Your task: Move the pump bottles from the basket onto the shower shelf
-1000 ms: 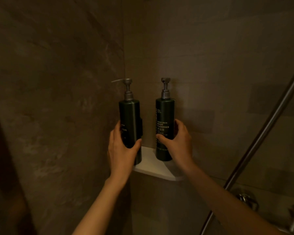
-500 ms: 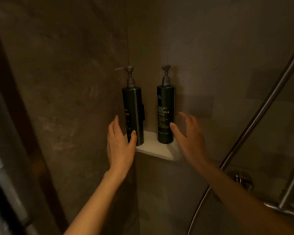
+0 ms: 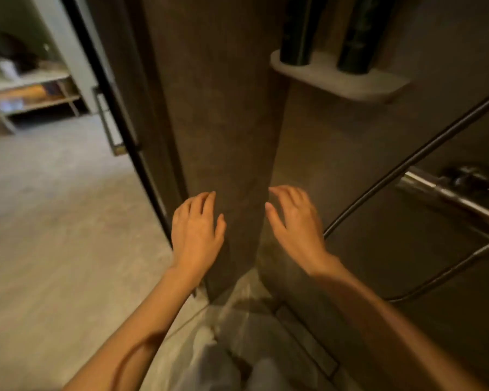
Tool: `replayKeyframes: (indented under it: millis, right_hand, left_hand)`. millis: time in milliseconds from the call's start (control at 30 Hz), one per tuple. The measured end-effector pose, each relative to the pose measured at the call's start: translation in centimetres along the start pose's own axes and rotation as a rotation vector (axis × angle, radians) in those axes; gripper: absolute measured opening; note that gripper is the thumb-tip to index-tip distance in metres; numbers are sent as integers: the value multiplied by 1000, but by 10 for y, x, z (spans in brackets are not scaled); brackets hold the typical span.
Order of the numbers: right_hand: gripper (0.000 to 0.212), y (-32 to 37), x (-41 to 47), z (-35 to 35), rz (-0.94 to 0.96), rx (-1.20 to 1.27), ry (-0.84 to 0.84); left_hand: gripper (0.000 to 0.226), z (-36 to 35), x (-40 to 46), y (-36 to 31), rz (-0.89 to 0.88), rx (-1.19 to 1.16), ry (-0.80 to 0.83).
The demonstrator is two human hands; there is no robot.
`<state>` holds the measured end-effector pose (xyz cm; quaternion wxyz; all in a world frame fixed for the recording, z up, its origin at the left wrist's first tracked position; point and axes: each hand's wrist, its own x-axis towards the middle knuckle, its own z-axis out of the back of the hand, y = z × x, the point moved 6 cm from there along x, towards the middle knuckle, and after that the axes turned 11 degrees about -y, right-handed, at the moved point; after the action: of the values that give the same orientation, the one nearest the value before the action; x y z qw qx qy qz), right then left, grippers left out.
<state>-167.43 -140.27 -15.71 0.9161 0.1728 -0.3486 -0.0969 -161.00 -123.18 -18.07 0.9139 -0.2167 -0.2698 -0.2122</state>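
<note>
Up at the top of the view, two dark pump bottles stand on the white shower shelf (image 3: 350,86) in the corner of the brown walls. The left bottle (image 3: 298,32) sits near the shelf's left end, and the right bottle (image 3: 360,35) stands just beside it, with a small gap between them. Only their lower parts show; the pumps are cut off by the edge of the view.

Both hands hang well below the shelf, far from the bottles. The left hand (image 3: 195,232) is bare and holds nothing, its grip loose with the fingers spread a little. The right hand (image 3: 297,227) is the same, fingers apart and curved, holding nothing. The hands are near each other, one on each side of the wall corner.

A thin dark hose (image 3: 407,165) curves down on the right, next to a shiny metal bar (image 3: 449,201). On the left a dark door frame (image 3: 116,108) stands, and past it is what may be a low wooden rack (image 3: 31,91), too blurry to be sure.
</note>
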Motion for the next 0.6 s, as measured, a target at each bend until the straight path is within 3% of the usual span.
replayKeyframes:
  millis: [200, 300, 467, 600]
  right_hand:
    - [55, 42, -66, -89, 60, 26, 376]
    - [59, 78, -85, -128, 127, 50, 511]
    - [40, 161, -94, -178, 289, 78, 570]
    - [36, 242, -91, -227, 386, 155, 645]
  left_hand:
    - [46, 0, -104, 84, 229, 227, 274]
    - [44, 18, -127, 127, 333, 294, 282]
    - [48, 51, -148, 209, 521, 343, 256]
    - [53, 84, -153, 284, 646, 365, 194]
